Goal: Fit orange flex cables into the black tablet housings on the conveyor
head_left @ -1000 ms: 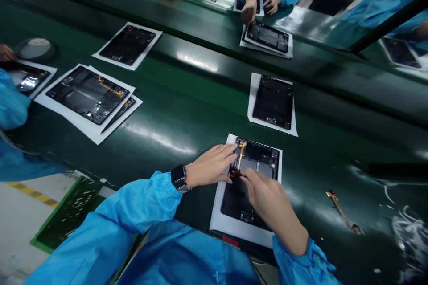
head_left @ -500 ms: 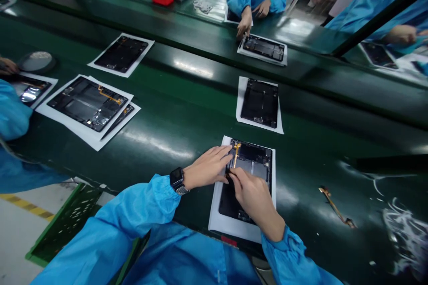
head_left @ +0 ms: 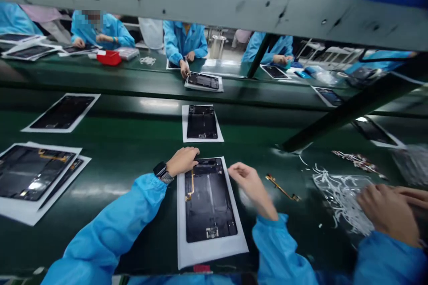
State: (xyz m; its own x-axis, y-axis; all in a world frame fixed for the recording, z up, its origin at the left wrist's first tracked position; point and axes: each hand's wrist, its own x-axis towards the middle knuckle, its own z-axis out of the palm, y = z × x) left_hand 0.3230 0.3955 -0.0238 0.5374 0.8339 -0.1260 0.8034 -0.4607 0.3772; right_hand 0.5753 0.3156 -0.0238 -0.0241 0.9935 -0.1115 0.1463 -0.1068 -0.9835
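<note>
A black opened tablet chassis lies on a white sheet on the green belt right in front of me. An orange flex cable sits along its left side. My left hand, with a watch on the wrist, has its fingers curled over the chassis's top left corner. My right hand hovers just off the chassis's right edge. Its fingers are loosely apart, slightly blurred, and nothing is in them. A second loose flex cable lies on the belt just right of that hand.
A co-worker's hands rest at the right on a plastic bag of white strips. More chassis on sheets lie ahead and at the left. A dark slanted bar crosses the right. People in blue coats work at the far belt.
My right hand has let go of the flex cable and moved right, off the chassis. My left hand slid to the top left corner. The view tilted up.
</note>
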